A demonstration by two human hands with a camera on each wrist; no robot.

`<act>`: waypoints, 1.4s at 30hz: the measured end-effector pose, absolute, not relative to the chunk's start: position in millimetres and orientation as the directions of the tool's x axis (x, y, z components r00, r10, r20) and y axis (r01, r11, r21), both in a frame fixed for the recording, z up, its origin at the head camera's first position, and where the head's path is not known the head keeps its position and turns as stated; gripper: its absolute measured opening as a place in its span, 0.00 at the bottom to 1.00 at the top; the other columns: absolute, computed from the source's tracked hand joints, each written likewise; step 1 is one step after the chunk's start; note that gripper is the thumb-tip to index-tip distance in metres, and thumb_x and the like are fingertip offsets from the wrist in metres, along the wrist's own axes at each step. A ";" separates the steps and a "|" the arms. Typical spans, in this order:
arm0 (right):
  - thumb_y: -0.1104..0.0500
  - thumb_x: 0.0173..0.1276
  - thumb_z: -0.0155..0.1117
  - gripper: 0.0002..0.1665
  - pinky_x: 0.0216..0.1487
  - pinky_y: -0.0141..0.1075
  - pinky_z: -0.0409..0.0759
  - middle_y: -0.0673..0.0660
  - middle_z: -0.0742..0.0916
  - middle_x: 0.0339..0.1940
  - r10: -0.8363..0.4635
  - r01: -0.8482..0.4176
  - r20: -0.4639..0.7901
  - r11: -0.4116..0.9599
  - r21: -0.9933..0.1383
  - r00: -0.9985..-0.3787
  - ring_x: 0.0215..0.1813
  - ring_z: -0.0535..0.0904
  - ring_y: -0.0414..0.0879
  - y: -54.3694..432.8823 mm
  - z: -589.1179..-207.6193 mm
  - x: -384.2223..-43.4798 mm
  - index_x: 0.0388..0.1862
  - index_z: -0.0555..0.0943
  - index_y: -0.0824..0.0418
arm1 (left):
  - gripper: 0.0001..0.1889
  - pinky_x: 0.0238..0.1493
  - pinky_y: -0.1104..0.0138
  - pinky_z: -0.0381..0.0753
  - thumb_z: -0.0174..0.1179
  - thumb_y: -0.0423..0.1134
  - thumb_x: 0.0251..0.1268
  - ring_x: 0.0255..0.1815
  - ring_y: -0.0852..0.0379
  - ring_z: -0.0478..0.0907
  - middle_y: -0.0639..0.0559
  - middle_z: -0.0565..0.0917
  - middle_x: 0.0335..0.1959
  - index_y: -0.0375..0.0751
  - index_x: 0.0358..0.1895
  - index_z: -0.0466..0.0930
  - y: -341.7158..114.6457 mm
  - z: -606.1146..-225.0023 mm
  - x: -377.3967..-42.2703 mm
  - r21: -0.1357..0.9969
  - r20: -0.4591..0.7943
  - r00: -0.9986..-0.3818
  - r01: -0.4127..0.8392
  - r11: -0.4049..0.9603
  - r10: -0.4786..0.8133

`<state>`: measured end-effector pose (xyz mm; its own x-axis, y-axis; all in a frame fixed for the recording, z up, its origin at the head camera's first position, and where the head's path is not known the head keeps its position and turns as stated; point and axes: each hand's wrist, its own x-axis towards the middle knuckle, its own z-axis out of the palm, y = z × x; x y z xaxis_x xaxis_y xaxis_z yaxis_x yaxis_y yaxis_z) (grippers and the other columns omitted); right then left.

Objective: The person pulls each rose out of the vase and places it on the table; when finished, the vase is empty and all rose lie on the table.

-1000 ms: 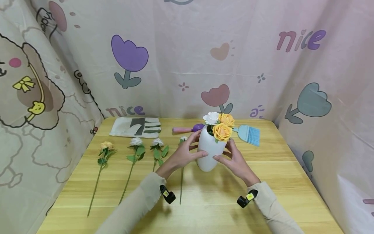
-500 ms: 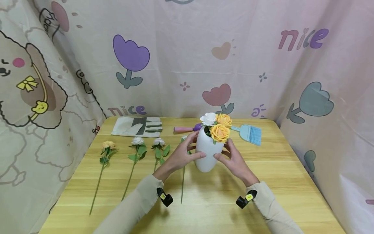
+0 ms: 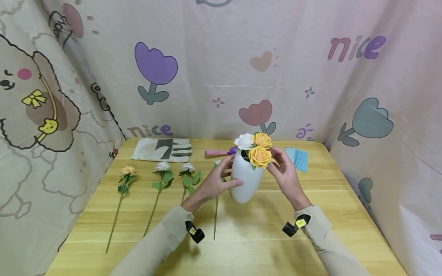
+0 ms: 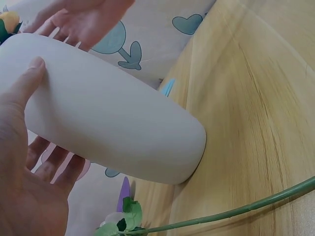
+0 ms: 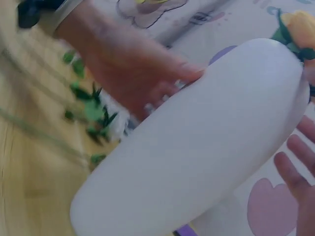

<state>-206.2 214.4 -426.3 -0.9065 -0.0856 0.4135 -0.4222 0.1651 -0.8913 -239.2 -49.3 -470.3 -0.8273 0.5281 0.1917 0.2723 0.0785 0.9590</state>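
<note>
A white vase [image 3: 246,182] holds one white rose [image 3: 244,142], a front yellow rose [image 3: 259,156] and a back yellow rose [image 3: 262,140]. My left hand [image 3: 214,183] grips the vase's left side, thumb across the front and fingers behind. My right hand [image 3: 286,178] is up beside the yellow roses, its loosely bent fingers right at the petals and partly hidden by them. In the right wrist view, the right hand's fingers [image 5: 295,162] stand apart from the vase wall. The vase base meets the wooden table [image 4: 251,98] in the left wrist view.
Left of the vase lie several loose roses: a yellow rose [image 3: 128,171], white roses [image 3: 162,167] and one partly behind my left hand. Farther back are a pair of gloves [image 3: 161,149], a purple tool with a pink handle [image 3: 216,153] and a light blue brush [image 3: 299,159].
My right hand has let go of the vase's right side and moved up and outward to the yellow roses. The vase, still in my left hand, has shifted slightly left.
</note>
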 end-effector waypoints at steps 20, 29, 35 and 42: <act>0.62 0.84 0.64 0.35 0.66 0.29 0.83 0.46 0.87 0.68 -0.066 -0.397 0.395 0.026 -0.917 -0.916 0.68 0.83 0.42 204.6 -374.1 -231.2 0.85 0.66 0.56 | 0.46 0.80 0.38 0.72 0.74 0.45 0.72 0.82 0.45 0.69 0.50 0.70 0.81 0.62 0.87 0.57 -47.6 -473.7 -241.6 0.960 0.198 -0.823 0.272 0.063 0.532; 0.66 0.83 0.63 0.32 0.65 0.34 0.87 0.51 0.89 0.65 -0.001 -0.519 0.522 -0.096 -0.849 -0.853 0.56 0.90 0.43 197.5 -348.1 -236.0 0.82 0.70 0.56 | 0.46 0.79 0.37 0.72 0.75 0.47 0.72 0.82 0.44 0.69 0.49 0.71 0.81 0.60 0.87 0.57 -46.4 -470.7 -240.8 0.963 0.185 -0.828 0.259 0.068 0.529; 0.71 0.82 0.61 0.29 0.59 0.38 0.90 0.58 0.90 0.61 0.064 -0.581 0.592 -0.297 -0.757 -0.804 0.47 0.91 0.47 190.0 -325.2 -236.5 0.77 0.69 0.58 | 0.47 0.80 0.39 0.73 0.75 0.47 0.72 0.81 0.45 0.70 0.49 0.71 0.81 0.59 0.87 0.57 -48.1 -470.6 -240.3 0.962 0.189 -0.832 0.263 0.071 0.522; 0.65 0.81 0.66 0.14 0.55 0.38 0.91 0.56 0.93 0.45 0.093 -0.530 0.543 -0.407 -0.744 -0.834 0.39 0.91 0.47 191.3 -328.2 -237.7 0.59 0.74 0.58 | 0.46 0.80 0.38 0.72 0.74 0.46 0.72 0.81 0.46 0.70 0.50 0.72 0.80 0.61 0.87 0.57 -49.1 -471.8 -241.0 0.962 0.194 -0.831 0.265 0.063 0.521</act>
<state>-237.7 191.3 -328.2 -0.8343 0.0930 0.5433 -0.5299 -0.4068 -0.7441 -241.0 -49.1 -471.8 -0.8314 0.5206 0.1944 0.2647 0.0633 0.9623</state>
